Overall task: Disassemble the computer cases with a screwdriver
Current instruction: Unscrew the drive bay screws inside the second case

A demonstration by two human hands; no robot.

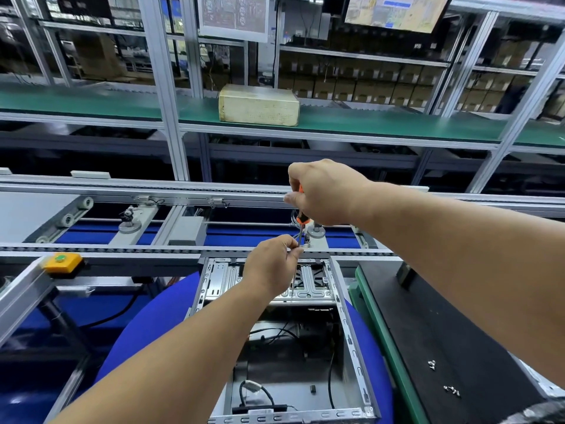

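An open metal computer case (348, 338) lies on a blue round seat in front of me, its inside showing black cables and a silver drive bracket (223, 280) at the far end. My right hand (324, 191) is closed around the orange-and-black handle of a screwdriver (301, 221), held upright with the tip down on the bracket. My left hand (272, 264) pinches the screwdriver's thin shaft between thumb and fingers, just above the bracket.
A black panel (443, 347) lies to the right with loose screws (452, 390) on it. A conveyor frame (153, 249) with a yellow button box (62, 263) runs across behind the case. A beige box (258, 105) stands on the green shelf.
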